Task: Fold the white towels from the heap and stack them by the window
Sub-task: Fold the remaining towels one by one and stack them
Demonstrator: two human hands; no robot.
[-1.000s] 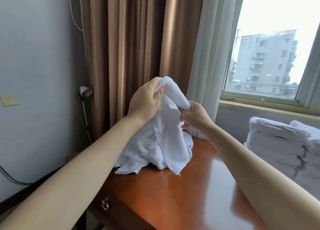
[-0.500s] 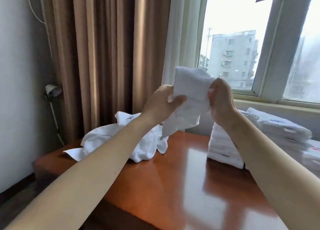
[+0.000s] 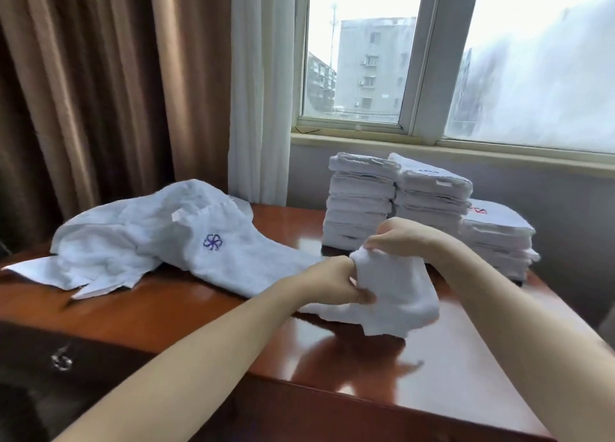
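Left hand [image 3: 336,282] and right hand [image 3: 396,238] grip one white cloth towel [image 3: 399,295]; tall stacks of folded white towels [image 3: 362,202] look done, a crumpled white towel heap [image 3: 149,238] is left

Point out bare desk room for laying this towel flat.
Free: desk front right, between held towel and near edge; also the strip in front of the heap. Only a narrow lane between heap and folded stacks. Crowded: back right under the window, and left rear under the heap.
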